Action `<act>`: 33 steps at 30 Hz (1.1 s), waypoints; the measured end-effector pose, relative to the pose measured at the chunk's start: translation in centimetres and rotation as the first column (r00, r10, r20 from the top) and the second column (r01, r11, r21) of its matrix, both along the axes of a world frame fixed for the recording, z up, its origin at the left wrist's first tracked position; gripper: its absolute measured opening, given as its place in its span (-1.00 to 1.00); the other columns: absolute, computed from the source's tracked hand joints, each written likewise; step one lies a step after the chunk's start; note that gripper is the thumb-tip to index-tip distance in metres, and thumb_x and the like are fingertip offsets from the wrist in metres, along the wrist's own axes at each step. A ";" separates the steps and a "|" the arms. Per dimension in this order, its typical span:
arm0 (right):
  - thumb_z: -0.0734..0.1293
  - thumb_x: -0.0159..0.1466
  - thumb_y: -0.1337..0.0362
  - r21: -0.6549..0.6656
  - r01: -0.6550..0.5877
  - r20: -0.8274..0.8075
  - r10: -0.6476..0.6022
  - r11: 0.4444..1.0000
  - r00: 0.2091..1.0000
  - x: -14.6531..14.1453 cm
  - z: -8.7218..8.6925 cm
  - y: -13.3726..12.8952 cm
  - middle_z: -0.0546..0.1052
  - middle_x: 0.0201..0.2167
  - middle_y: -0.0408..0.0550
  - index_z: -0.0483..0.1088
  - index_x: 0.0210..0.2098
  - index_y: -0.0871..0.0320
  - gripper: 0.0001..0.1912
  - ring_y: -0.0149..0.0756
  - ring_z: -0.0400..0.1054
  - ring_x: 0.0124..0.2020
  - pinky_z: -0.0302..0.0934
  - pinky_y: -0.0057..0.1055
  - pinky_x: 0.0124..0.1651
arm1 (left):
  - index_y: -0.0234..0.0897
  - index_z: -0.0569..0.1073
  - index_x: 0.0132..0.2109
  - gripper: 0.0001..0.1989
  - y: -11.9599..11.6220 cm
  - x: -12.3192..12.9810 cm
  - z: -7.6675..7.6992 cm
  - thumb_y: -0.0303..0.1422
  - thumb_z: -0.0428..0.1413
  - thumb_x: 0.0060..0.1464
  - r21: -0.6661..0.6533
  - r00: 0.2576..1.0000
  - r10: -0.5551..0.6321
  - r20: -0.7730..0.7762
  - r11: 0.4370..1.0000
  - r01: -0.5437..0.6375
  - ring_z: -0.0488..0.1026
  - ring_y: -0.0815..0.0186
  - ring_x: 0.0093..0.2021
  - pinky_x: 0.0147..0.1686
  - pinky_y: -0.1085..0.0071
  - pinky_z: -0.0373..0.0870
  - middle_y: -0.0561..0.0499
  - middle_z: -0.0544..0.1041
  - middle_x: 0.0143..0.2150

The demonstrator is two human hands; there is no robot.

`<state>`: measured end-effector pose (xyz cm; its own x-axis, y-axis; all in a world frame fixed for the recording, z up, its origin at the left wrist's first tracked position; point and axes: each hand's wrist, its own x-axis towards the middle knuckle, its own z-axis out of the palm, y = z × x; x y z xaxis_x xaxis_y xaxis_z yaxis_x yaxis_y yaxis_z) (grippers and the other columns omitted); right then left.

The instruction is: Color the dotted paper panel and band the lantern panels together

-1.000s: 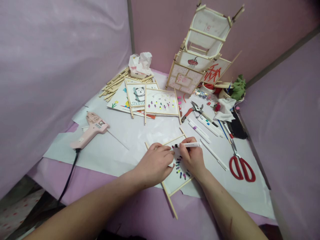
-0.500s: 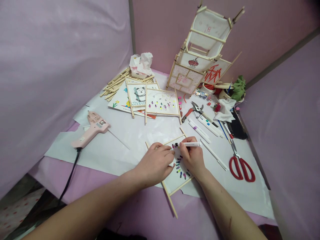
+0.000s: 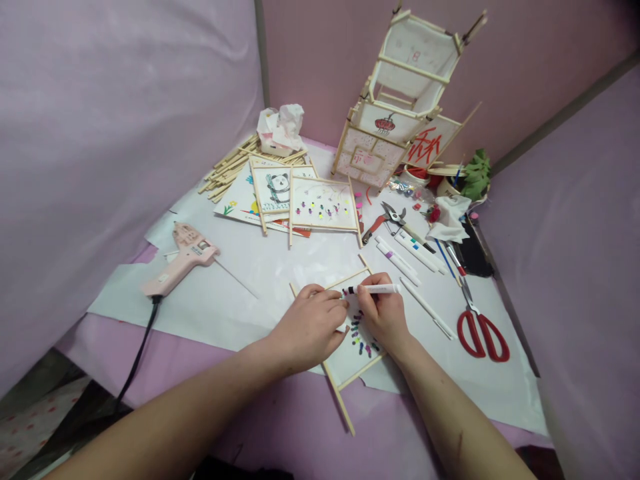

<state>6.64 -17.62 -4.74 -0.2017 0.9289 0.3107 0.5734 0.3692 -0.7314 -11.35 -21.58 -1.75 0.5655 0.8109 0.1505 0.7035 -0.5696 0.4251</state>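
In the head view I see the right hand (image 3: 384, 311) with its fingers pinching a white marker (image 3: 377, 289), the dark end pointing left at the framed sheet (image 3: 345, 367). The left hand (image 3: 313, 330) lies over that sheet, fingers close together and bent; a white thing shows under them, too hidden to name. The framed sheet, dotted with colored marks, sits at the table's near edge, between the glue gun (image 3: 183, 260) and the red-handled scissors (image 3: 483, 333).

The left hand (image 3: 311, 330) hides some of the framed panel (image 3: 345, 369) — contact by the marker (image 3: 381, 289) is too small to tell.
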 end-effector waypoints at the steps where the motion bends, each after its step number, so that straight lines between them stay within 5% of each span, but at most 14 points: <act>1: 0.23 0.30 0.22 0.005 0.000 0.000 0.000 1.000 1.000 0.0 0.0 0.0 0.34 -0.45 -0.20 0.26 -0.35 0.11 -0.88 -0.42 0.22 -0.52 0.10 -0.46 -0.45 | -0.30 0.43 -0.32 -0.85 0.0 0.0 0.0 -0.36 0.02 0.18 0.002 1.000 0.000 0.002 1.000 0.000 0.37 0.22 0.07 0.08 0.19 0.11 -0.03 0.57 -0.13; 33: 0.23 0.31 0.21 0.003 0.048 0.019 -0.048 0.999 0.999 0.0 -0.1 0.0 0.35 -0.45 -0.20 0.25 -0.35 0.11 -0.87 -0.43 0.23 -0.53 0.10 -0.46 -0.46 | -0.29 0.42 -0.30 -0.88 -0.1 0.0 -0.1 -0.37 0.03 0.18 -0.003 1.000 -0.001 0.004 1.000 0.001 0.35 0.22 0.11 0.08 0.19 0.11 -0.02 0.56 -0.09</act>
<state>6.67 -17.64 -4.79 -0.1627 0.9368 0.3098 0.6042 0.3428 -0.7193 -11.37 -21.63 -1.86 0.5657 0.8107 0.1506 0.7013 -0.5691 0.4293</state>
